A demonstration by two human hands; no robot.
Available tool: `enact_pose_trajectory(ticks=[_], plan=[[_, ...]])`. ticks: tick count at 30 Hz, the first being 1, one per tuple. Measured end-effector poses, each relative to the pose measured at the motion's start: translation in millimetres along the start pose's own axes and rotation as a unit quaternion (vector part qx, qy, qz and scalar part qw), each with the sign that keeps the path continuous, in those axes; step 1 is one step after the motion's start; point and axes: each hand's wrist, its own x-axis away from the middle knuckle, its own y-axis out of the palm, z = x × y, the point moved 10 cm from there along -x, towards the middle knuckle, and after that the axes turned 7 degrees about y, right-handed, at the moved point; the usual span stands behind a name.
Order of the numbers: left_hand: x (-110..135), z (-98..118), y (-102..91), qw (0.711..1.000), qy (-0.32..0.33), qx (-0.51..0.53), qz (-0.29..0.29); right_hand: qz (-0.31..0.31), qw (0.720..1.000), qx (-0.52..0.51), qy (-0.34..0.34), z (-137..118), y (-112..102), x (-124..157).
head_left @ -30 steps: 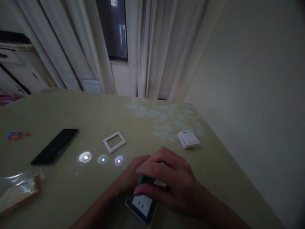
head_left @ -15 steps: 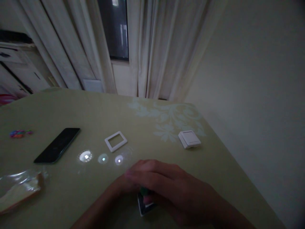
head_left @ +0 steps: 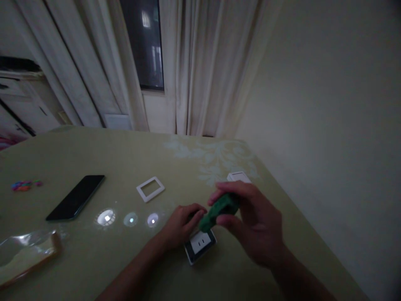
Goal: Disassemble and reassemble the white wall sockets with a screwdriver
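A wall socket [head_left: 200,244] with a white face, two slots and a dark frame lies tilted on the table in front of me. My left hand [head_left: 183,223] is curled around its far left edge, and the fingertips are partly hidden. Above the socket, my right hand [head_left: 253,223] grips a chunky green object [head_left: 221,211] between thumb and fingers; its exact kind is unclear. The lower end of this green piece hangs over the socket's far edge, close to my left thumb. Behind my right hand, a white wall switch [head_left: 238,176] is partly covered.
A white rectangular frame [head_left: 150,189] lies beyond my left hand. Farther left are a black phone [head_left: 77,198], small colourful pieces [head_left: 25,185] and bread in a clear bag [head_left: 29,255]. The table [head_left: 125,159] meets a wall on the right; curtains [head_left: 200,71] hang behind.
My right hand has lifted off the socket and moved right, bringing the green object into view. The socket's face and my left hand are now uncovered. The view has shifted slightly.
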Motion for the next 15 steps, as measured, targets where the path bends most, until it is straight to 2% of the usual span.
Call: enact_pose_trajectory(ticks=[2,4,6,10,12,15], plan=[[0,2,1.6,1.0,0.0,-0.027,0.009,0.134,0.988,-0.021,0.069,27,-39,9],[0,1,1.3,0.998,-0.007,-0.06,0.026,0.245,0.94,-0.092,0.219,82,-66,33],[1,-4,-1.2,0.995,-0.015,-0.096,0.038,0.287,0.912,-0.12,0.268,121,-77,54],[-1,-16,-19.3,0.98,-0.034,-0.189,0.057,0.301,0.875,-0.191,0.328,179,-76,83],[0,-24,-40.4,0.961,-0.059,-0.254,0.091,0.273,0.865,-0.231,0.353,194,-65,89],[12,-36,-82.8,0.912,-0.133,-0.349,0.167,0.209,0.857,-0.275,0.383,201,-41,91]])
